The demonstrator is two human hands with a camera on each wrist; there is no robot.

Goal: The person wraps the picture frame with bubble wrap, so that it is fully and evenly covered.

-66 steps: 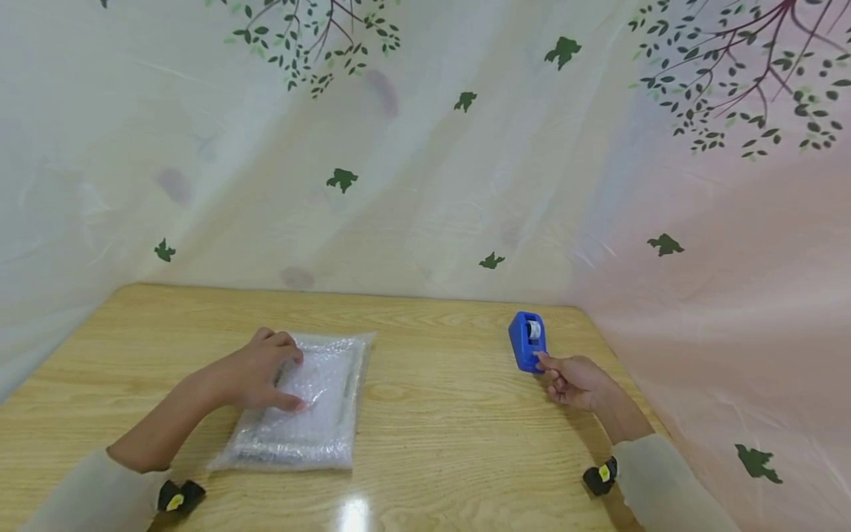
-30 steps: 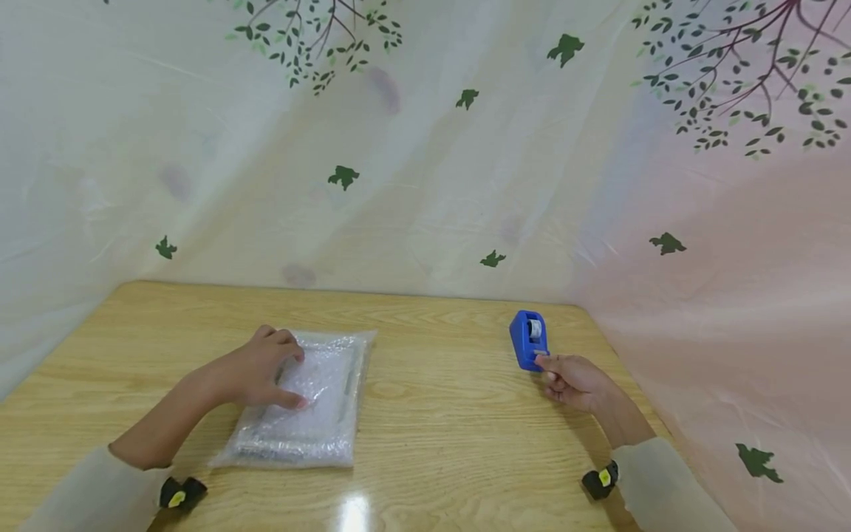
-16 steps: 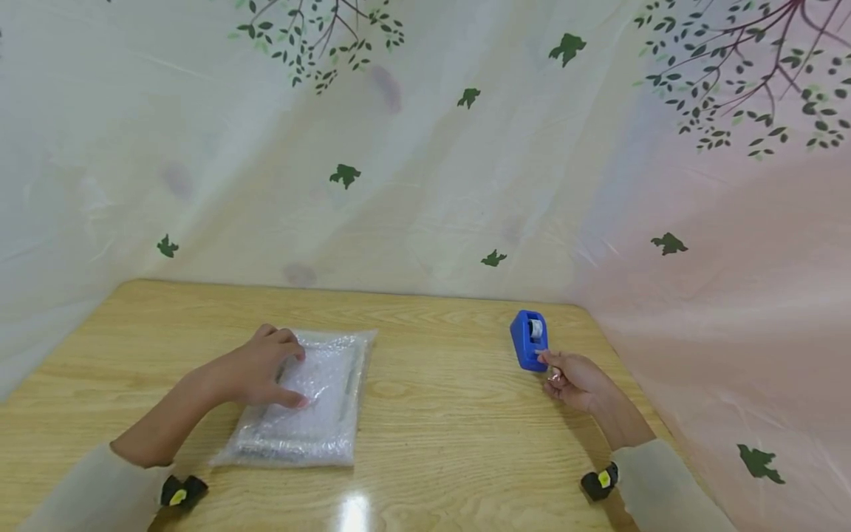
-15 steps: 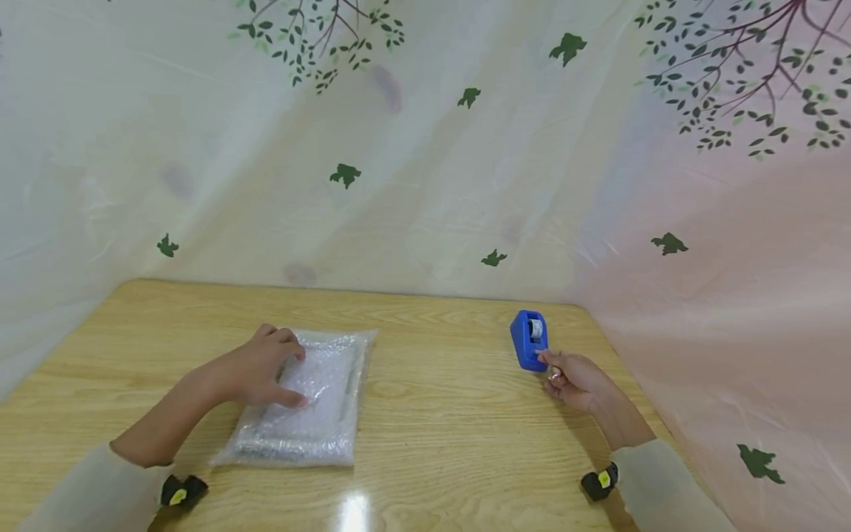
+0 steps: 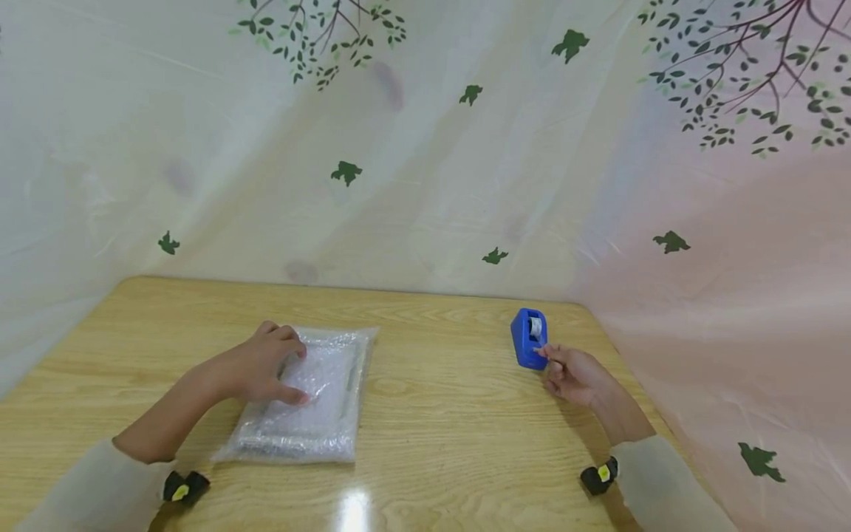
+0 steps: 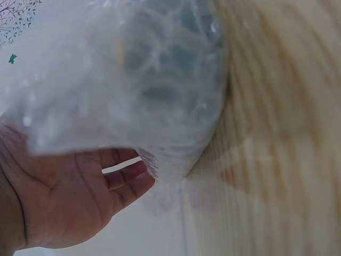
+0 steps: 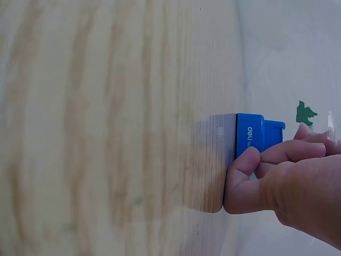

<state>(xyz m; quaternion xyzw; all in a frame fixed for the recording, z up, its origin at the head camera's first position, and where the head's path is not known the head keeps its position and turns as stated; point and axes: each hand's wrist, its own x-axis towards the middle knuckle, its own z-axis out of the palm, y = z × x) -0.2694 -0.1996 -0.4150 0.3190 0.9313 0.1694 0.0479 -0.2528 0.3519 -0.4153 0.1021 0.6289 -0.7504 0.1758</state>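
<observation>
A flat, clear bubble-wrapped package (image 5: 322,384) lies on the wooden table, with a pale frame-like outline showing through the wrap. My left hand (image 5: 262,369) rests on its left part, thumb and fingers spread apart on the wrap. In the left wrist view, the fingers (image 6: 130,184) bend in behind the package's edge. At the right, a blue tape dispenser (image 5: 528,340) stands with a white-cored roll inside. My right hand (image 5: 575,375) is at its cutter end, thumb and fingers pinching a short strip of clear tape (image 7: 331,130), mostly hidden by the fingers.
The light wooden table (image 5: 439,414) ends at a pale cloth backdrop (image 5: 412,185) printed with leaves and birds. The same cloth hangs close along the right side, near the dispenser. Black wrist cameras sit below both cuffs.
The right fingertips have shifted slightly upward at the dispenser's cutter, and clear tape glinted in that hand half a second ago. The left hand and package have stayed in place.
</observation>
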